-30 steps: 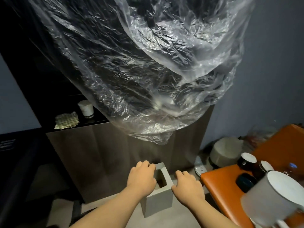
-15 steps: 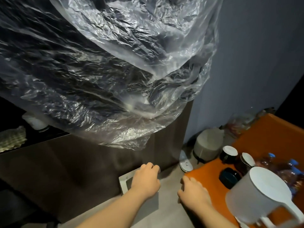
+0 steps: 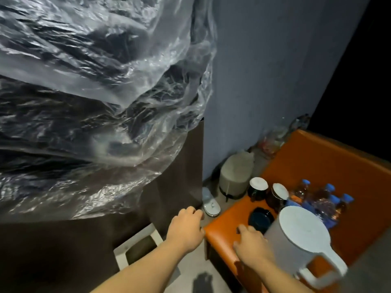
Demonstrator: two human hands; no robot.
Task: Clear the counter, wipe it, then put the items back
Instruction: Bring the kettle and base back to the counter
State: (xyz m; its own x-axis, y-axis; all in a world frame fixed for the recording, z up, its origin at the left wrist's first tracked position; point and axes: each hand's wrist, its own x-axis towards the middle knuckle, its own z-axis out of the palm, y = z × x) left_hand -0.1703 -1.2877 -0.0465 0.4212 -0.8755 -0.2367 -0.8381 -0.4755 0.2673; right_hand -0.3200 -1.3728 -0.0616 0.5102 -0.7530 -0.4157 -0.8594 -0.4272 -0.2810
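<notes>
Step in hand: judging by the items parked on the orange bench (image 3: 330, 161), the person is working between clearing and putting back; the counter top itself is not showing, so whether it is wiped cannot be told.
Task's things: the white kettle (image 3: 300, 244), two lidded cups (image 3: 258, 188), a dark dish (image 3: 261, 217) and water bottles (image 3: 323, 199) are all sitting on the bench, to the right of the cabinet (image 3: 179, 176).
Left hand (image 3: 186, 229): hovering by the cabinet corner, fingers loosely curled, holding nothing.
Right hand (image 3: 251, 248): hanging over the bench edge, just beside the kettle and dish, fingers relaxed and empty.
Floor: a grey box (image 3: 137, 248) is standing against the cabinet.
Overhead: crinkled plastic sheeting (image 3: 95, 102) is draping over the cabinet front.
Next move: probably closing the right hand on the nearest item, the dish or the kettle.
</notes>
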